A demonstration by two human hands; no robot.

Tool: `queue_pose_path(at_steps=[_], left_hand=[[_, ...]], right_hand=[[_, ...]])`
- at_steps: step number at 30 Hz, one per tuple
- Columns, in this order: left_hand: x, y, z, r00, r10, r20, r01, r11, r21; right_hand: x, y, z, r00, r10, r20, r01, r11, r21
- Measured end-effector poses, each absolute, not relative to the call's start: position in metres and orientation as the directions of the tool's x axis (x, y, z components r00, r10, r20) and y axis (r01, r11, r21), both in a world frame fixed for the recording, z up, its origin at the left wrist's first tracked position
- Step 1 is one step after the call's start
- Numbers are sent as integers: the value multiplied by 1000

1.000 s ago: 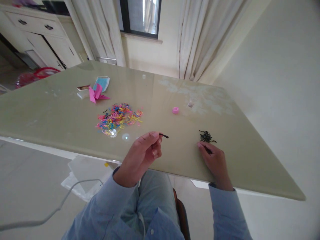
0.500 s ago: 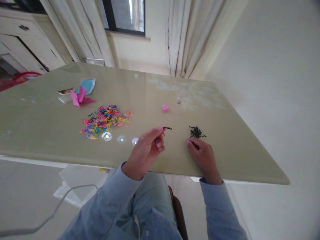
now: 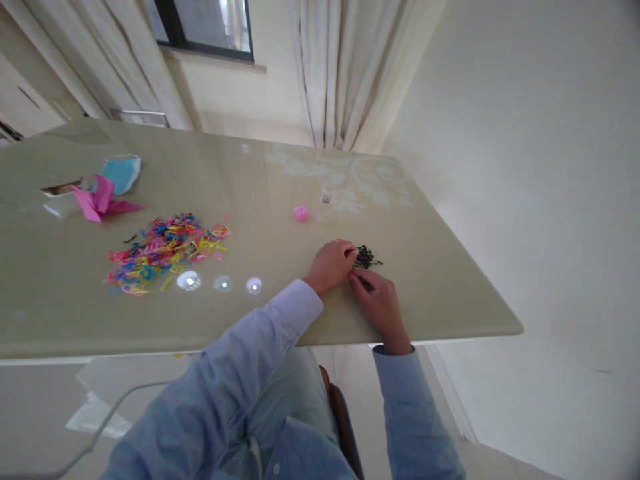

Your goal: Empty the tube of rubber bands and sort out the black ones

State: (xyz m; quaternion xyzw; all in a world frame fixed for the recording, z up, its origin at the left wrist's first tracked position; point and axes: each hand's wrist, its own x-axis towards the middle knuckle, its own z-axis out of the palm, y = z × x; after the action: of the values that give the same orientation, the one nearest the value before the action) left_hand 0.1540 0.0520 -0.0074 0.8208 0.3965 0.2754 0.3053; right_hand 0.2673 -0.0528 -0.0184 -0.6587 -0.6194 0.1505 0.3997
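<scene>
A small pile of black rubber bands (image 3: 367, 257) lies on the table towards the right. My left hand (image 3: 330, 267) is at the pile's left edge, its thumb and fingers drawn together. What sits between those fingertips is hidden. Just below the pile rests my right hand (image 3: 379, 301), curled closed with thumb against fingers; some black bands show in its grip. The tips of both hands nearly meet. Further left is a loose heap of mixed coloured rubber bands (image 3: 165, 250) in pink, blue, yellow and red.
A small pink ring-shaped object (image 3: 301, 213) and a clear piece with a printed label (image 3: 326, 198) lie beyond my hands. At the back left are a pink folded paper (image 3: 103, 200) and a blue face mask (image 3: 120, 175). The glossy table (image 3: 270, 313) ends close to my body.
My left hand has moved right, bringing the black rubber band over to the black pile; that band is now out of sight. My right hand stays beside the pile. The view has turned right.
</scene>
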Motion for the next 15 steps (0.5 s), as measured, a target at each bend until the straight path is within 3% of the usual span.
queue_pose_path(at_steps=[7,15], left_hand=[[122,51,-1,524,831,189,555,-501,664],[-5,25,-7,516,819,250,540,-538,647]], right_hand=[[267,-53,-17,241,930,278,672,46,-739],[272,-51,-17,243,933,264,692,24,-721]])
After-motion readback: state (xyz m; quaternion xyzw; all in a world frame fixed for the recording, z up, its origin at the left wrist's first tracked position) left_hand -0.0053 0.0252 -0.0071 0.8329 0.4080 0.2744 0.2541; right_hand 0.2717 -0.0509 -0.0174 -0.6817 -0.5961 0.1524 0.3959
